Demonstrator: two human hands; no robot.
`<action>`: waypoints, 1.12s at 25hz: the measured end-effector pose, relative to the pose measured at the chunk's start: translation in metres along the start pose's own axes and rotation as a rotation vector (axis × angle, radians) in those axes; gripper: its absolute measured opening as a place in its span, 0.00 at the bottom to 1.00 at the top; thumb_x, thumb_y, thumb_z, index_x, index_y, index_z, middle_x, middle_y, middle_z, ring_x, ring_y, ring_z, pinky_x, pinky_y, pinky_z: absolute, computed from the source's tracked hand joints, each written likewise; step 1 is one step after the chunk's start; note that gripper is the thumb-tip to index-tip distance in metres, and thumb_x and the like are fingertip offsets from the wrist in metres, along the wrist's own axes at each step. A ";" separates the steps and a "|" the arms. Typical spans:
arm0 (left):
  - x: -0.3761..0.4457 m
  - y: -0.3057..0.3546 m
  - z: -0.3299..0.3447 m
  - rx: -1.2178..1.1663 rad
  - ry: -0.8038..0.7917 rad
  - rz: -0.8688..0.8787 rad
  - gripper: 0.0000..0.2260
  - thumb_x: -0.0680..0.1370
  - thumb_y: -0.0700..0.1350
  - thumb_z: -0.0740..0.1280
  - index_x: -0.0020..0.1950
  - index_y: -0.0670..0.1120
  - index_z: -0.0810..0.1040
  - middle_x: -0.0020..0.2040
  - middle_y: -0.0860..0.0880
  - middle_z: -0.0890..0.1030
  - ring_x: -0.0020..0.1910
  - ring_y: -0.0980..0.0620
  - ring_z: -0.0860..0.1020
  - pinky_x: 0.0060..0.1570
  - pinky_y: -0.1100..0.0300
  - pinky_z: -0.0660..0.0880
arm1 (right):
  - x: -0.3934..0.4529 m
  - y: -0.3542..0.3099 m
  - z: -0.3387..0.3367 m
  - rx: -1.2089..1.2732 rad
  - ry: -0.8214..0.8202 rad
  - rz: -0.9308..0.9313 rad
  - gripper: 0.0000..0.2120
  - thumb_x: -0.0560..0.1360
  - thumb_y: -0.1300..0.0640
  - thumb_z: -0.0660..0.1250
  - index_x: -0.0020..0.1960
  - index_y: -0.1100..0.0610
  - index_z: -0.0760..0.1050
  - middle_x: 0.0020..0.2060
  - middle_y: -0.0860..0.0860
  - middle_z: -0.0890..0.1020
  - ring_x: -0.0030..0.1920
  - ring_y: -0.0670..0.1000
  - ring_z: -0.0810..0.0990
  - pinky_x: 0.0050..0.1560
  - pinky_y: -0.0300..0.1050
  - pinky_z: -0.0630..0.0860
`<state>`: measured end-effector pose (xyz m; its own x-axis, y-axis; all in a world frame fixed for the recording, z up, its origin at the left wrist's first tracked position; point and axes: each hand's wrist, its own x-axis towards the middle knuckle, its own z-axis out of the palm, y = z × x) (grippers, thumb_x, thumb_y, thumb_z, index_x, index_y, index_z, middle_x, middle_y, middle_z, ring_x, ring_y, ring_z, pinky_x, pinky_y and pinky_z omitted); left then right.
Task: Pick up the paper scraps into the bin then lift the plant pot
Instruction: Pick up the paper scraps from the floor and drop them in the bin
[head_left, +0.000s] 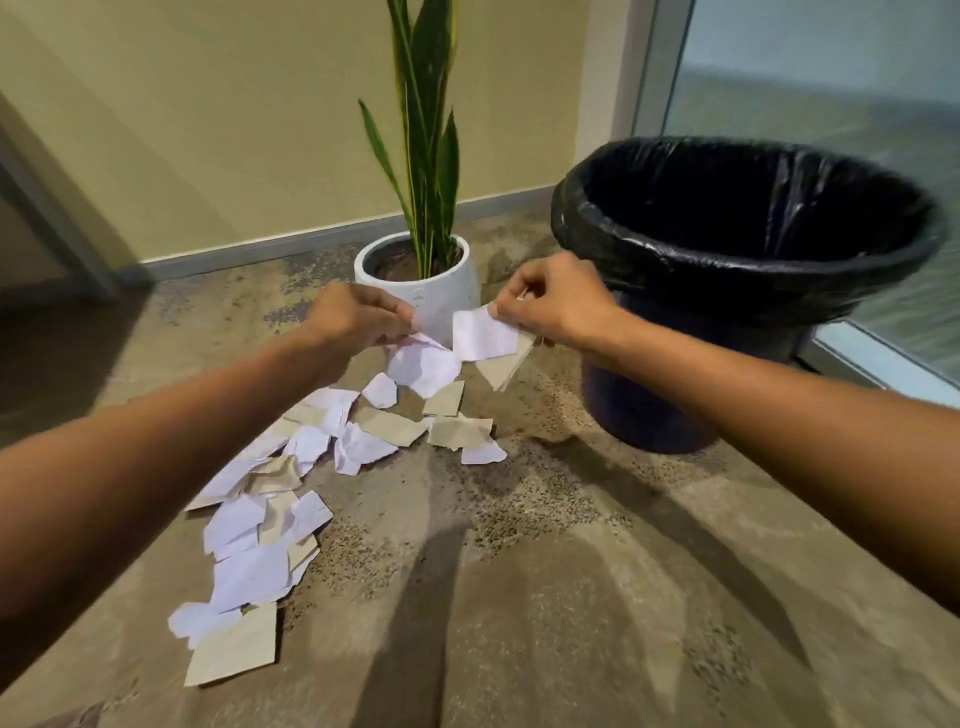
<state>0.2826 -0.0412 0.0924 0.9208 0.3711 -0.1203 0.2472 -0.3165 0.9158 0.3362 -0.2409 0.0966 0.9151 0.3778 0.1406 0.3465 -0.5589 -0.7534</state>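
Several white and beige paper scraps (311, 467) lie strewn across the floor from the near left up to the white plant pot (447, 296), which holds a tall green plant. My left hand (363, 317) pinches a crumpled white scrap (423, 364) just in front of the pot. My right hand (550, 301) holds a white scrap (483, 335) with a beige piece behind it, lifted off the floor. The bin (748, 260), lined with a black bag, stands right of my right hand, its mouth facing up.
A yellowish wall with a grey skirting board (260, 249) runs behind the pot. A glass panel (831, 78) and its frame stand behind and right of the bin. The floor (571, 571) is mottled brown.
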 end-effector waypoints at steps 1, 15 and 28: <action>-0.002 0.014 0.002 -0.057 -0.012 0.032 0.04 0.71 0.32 0.70 0.39 0.40 0.79 0.40 0.42 0.81 0.41 0.48 0.80 0.52 0.58 0.79 | 0.000 -0.010 -0.011 -0.009 0.064 -0.038 0.08 0.72 0.55 0.72 0.44 0.60 0.82 0.36 0.52 0.81 0.34 0.49 0.78 0.38 0.46 0.78; -0.009 0.146 0.100 -0.338 0.077 0.303 0.06 0.70 0.33 0.72 0.38 0.41 0.77 0.44 0.43 0.81 0.46 0.47 0.83 0.44 0.61 0.82 | 0.008 0.002 -0.136 -0.148 0.708 0.156 0.10 0.74 0.47 0.67 0.43 0.53 0.79 0.40 0.50 0.81 0.47 0.54 0.82 0.43 0.41 0.70; -0.016 0.143 0.117 -0.208 -0.083 0.325 0.07 0.73 0.32 0.68 0.40 0.43 0.79 0.41 0.44 0.80 0.44 0.48 0.81 0.50 0.57 0.81 | 0.003 -0.007 -0.123 -0.185 0.619 -0.001 0.03 0.74 0.51 0.67 0.43 0.49 0.77 0.36 0.47 0.77 0.42 0.49 0.78 0.40 0.41 0.71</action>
<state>0.3384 -0.1951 0.1802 0.9642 0.2065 0.1662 -0.1200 -0.2189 0.9683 0.3615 -0.3266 0.1807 0.8454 -0.0865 0.5271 0.3263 -0.6975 -0.6379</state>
